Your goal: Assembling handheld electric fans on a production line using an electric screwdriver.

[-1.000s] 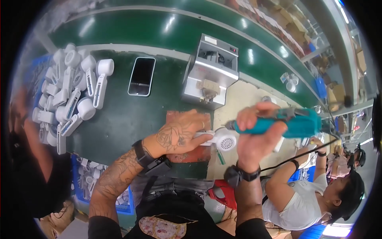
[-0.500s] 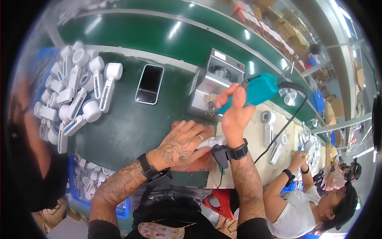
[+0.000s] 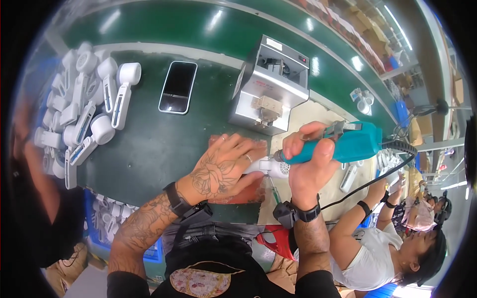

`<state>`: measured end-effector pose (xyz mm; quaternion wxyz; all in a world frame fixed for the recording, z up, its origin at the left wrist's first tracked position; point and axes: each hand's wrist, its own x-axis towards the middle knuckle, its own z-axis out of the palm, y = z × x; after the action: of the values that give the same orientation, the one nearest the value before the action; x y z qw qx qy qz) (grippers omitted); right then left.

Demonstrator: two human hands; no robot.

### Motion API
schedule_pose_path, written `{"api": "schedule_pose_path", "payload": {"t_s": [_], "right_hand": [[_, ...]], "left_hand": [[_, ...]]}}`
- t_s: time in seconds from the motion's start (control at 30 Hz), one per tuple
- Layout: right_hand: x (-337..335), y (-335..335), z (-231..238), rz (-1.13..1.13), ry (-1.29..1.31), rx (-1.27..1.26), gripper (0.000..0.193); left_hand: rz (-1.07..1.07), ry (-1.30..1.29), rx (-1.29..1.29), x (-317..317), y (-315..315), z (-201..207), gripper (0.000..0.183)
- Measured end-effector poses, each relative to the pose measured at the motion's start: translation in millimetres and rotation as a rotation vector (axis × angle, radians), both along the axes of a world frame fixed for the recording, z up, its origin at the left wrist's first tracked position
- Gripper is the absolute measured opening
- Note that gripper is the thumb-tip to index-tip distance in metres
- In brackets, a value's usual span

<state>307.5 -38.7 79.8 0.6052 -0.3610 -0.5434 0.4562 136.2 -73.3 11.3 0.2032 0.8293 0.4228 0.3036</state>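
My left hand is closed around the handle of a white handheld fan, pressing it onto a reddish mat. The fan's round grille end points right, toward my right hand. A teal electric screwdriver lies in the grip of my right hand, its tip end facing left just above the fan. I cannot tell whether the tip touches the fan. Beyond both hands stands a grey screw feeder. A thin green-handled screwdriver lies below the fan.
White fans lie heaped at the left, with a phone beside them. A blue crate of white parts sits below the table edge. The screwdriver's black cord loops at right. A co-worker works at right; another person's arm shows at left.
My right hand has brought the electric screwdriver down from the screw feeder to the fan, levelling it. My left hand still holds the fan on the mat. The whole view has shifted slightly.
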Motion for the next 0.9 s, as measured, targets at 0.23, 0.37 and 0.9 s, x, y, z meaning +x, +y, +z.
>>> {"api": "schedule_pose_path", "payload": {"t_s": [0.23, 0.37, 0.9], "right_hand": [[-3, 1, -12, 0.021, 0.006, -0.003, 0.058], [-4, 1, -14, 0.052, 0.049, 0.000, 0.054], [-39, 57, -1, -0.022, -0.009, 0.236, 0.034]], "left_hand": [[0.006, 0.034, 0.001, 1, 0, 6, 0.049], [0.061, -0.016, 0.080, 3, 2, 5, 0.047], [0.035, 0.037, 0.039, -1, -7, 6, 0.052]]}}
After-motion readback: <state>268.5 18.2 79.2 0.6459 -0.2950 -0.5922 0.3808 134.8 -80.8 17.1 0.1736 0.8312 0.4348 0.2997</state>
